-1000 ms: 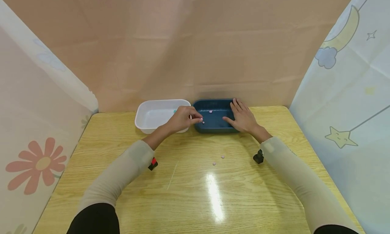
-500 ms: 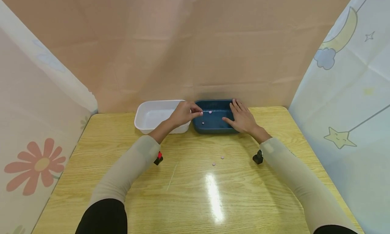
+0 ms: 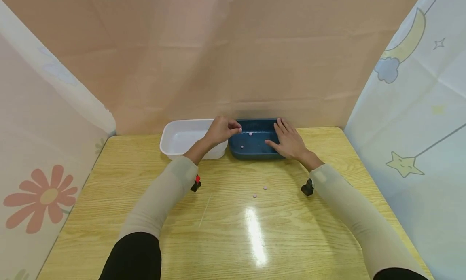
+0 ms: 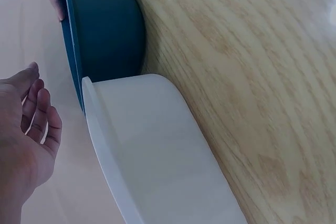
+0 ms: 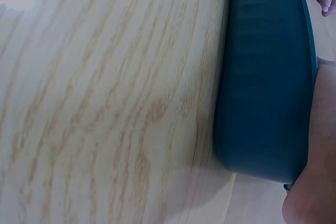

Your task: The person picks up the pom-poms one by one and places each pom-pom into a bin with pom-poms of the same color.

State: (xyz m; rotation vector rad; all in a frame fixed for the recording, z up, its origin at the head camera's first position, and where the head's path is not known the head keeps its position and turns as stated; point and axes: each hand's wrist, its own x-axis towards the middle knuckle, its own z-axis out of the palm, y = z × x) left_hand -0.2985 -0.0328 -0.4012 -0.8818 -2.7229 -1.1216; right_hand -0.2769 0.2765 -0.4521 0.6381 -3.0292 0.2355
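My left hand (image 3: 221,130) is over the gap between the white tray (image 3: 171,138) and the dark blue tray (image 3: 255,155). It pinches a small pale pink bead-like piece (image 3: 240,129) between thumb and fingertips, above the blue tray's left end. Two similar pink pieces lie inside that tray, one near the back (image 3: 250,134) and one toward the front left (image 3: 242,147). My right hand (image 3: 290,141) rests with fingers spread over the blue tray's right end. In the left wrist view, my left hand (image 4: 29,135) appears beside the white tray's rim; the piece cannot be made out there.
Two more small pink pieces, one farther (image 3: 265,187) and one nearer (image 3: 254,196), lie on the wooden table (image 3: 225,239) in front of the trays. A brown paper backdrop (image 3: 233,69) stands right behind the trays. Printed cloth panels flank both sides.
My left hand has risen up and back from the blue tray's front left, still pinching the pink piece. The right hand stays on the tray. A teal bit seen in the white tray is now out of sight.
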